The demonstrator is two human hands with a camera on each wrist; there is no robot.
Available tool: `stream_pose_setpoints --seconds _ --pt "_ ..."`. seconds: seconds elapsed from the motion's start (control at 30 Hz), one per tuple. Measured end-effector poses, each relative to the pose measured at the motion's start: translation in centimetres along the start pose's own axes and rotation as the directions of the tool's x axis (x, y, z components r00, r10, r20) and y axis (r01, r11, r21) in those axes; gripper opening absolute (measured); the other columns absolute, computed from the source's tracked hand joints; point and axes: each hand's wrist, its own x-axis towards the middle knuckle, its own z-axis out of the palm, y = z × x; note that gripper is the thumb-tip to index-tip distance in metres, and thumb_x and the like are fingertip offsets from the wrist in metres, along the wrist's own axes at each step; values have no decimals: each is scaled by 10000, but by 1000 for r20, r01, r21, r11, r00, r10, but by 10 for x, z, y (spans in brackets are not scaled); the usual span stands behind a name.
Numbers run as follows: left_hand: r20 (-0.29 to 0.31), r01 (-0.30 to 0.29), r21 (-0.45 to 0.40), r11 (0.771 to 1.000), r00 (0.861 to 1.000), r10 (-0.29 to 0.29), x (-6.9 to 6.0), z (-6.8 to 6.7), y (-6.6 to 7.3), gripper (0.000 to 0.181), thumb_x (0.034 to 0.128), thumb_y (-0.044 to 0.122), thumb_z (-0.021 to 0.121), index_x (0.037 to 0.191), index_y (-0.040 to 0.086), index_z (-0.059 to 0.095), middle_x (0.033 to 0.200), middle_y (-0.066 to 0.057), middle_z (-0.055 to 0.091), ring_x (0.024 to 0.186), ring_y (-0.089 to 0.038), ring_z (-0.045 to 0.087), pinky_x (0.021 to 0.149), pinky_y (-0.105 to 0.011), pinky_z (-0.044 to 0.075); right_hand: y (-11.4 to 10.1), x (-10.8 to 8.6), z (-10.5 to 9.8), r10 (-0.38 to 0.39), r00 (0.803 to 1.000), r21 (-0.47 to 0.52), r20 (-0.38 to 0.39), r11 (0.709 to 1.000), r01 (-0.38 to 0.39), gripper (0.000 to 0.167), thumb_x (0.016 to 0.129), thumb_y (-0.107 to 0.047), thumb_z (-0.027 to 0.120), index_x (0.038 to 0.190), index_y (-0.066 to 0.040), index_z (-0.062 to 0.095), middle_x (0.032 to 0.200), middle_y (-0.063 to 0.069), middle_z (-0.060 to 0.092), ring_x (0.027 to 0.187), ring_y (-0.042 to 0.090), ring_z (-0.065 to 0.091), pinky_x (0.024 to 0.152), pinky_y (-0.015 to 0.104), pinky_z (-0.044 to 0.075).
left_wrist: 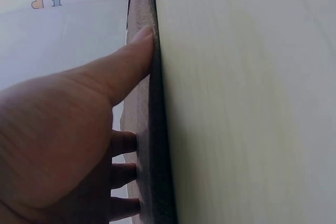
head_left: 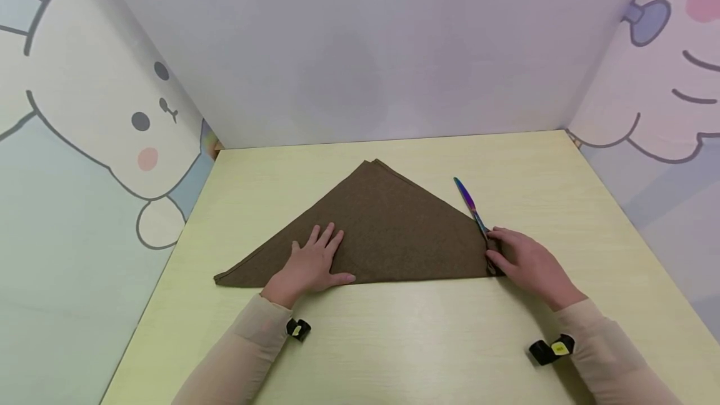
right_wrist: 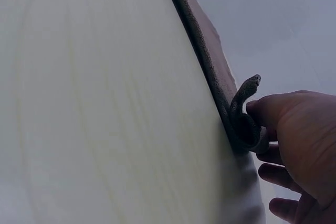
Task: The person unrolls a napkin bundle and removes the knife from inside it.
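Note:
A brown cloth [head_left: 399, 224], folded into a triangle, lies with its long edge toward me and its point away. My left hand [head_left: 309, 264] rests on its left half, fingers spread, the thumb along the near edge; the left wrist view shows that thumb [left_wrist: 126, 66] on the fold. At the right corner my right hand [head_left: 531, 264] pinches the cloth, whose end [right_wrist: 242, 100] curls up in the right wrist view. A table knife [head_left: 467, 195] with a rainbow sheen lies slantwise by that corner, blade pointing away; the turned-up cloth partly hides its lower end.
The pale wooden table [head_left: 405, 336] ends at a plain light wall [head_left: 360, 49] behind. Side panels with cartoon drawings [head_left: 112, 111] stand to the left and right. Both wrists carry small black camera mounts [head_left: 551, 350].

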Motion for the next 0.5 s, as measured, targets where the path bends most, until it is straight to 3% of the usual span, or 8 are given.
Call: stream_pose_setpoints --seconds 0.23,0.5 --pt "2 3 -1 1000 1000 -3 1 0 0 1002 800 750 533 1553 175 204 1609 -76 99 1453 -364 96 970 -726 252 -1 3 -6 59 998 30 35 998 -60 441 946 -387 609 1252 -69 595 1284 157 585 1198 390 517 935 562 396" --pt "4 3 0 1000 1000 -3 0 1 0 1006 800 757 523 1555 183 190 1611 -65 86 1455 -357 84 975 -725 248 -2 5 -11 30 998 36 51 999 -32 418 938 -384 622 1205 -62 608 1274 175 587 1182 397 521 915 571 401"
